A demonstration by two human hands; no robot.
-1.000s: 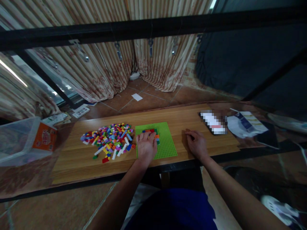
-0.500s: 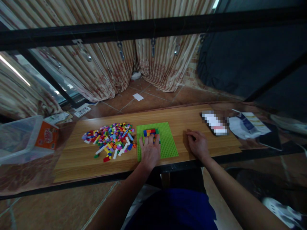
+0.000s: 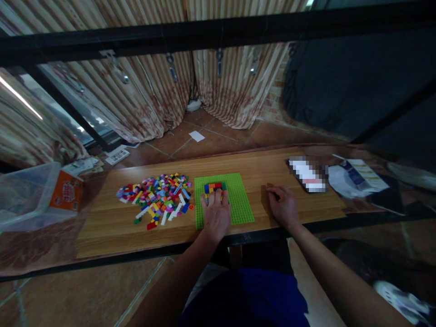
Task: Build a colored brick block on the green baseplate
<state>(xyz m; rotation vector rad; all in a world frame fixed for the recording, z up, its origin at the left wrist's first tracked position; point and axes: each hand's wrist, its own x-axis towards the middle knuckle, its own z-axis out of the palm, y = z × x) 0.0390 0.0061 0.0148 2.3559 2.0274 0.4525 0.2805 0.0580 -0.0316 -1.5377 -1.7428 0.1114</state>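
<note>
A green studded baseplate (image 3: 240, 200) lies on the wooden board in front of me. Toy building bricks (image 3: 215, 186) in blue, orange, red, green and yellow are joined in a small block on its upper left part. My left hand (image 3: 217, 214) rests palm down over them, fingers stretched forward and a little apart, fingertips on the bricks. It covers the near side of the block. To the right of the plate, my right hand (image 3: 283, 206) lies on the board with its fingers curled in and nothing visible in them.
A heap of loose bricks (image 3: 163, 195) spreads left of the plate. A phone (image 3: 308, 175) with a blurred screen lies at the right, beside a white package (image 3: 357, 177). A clear plastic bin (image 3: 29, 195) with an orange label stands far left. A dark bar (image 3: 218, 36) crosses above.
My left hand has shifted slightly right over the brick block, with its fingers lying along the bricks. My right hand stays in place on the board.
</note>
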